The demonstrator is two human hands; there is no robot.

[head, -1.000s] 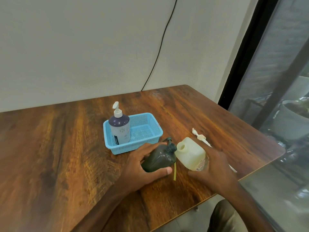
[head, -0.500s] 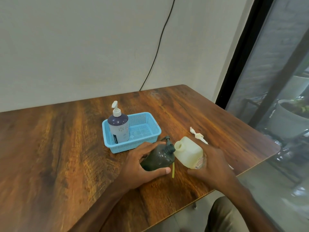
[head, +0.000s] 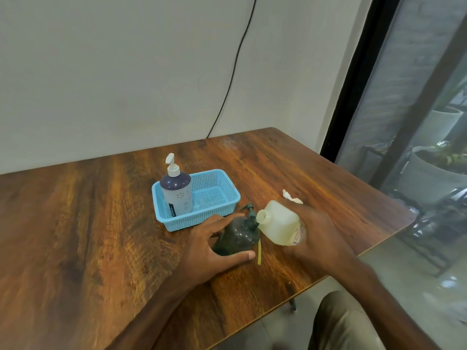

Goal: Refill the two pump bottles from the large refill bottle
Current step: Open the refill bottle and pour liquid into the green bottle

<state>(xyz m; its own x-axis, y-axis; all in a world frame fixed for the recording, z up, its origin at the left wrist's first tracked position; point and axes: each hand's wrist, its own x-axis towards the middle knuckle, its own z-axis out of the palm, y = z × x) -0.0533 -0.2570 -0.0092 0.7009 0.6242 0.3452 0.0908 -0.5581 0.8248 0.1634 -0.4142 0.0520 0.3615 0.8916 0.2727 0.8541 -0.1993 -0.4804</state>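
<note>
My left hand (head: 209, 245) grips a dark green pump bottle (head: 238, 237) near the table's front edge, with its dark pump head (head: 250, 218) on top. My right hand (head: 317, 232) holds a pale yellowish refill bottle (head: 279, 224), tilted with its open mouth beside the green bottle's pump. A purple pump bottle (head: 177, 190) with a white pump stands upright in the left of a blue basket (head: 219, 213).
A white pump piece (head: 292, 196) lies on the wooden table (head: 75, 236) behind my right hand. A yellow tube (head: 259, 252) sticks out below the green bottle. A black cable runs down the wall. A glass door stands to the right, and the table's edge is close to my body.
Both hands and their bottles stay almost where they were. The refill bottle's mouth has come slightly closer to the green bottle's pump.
</note>
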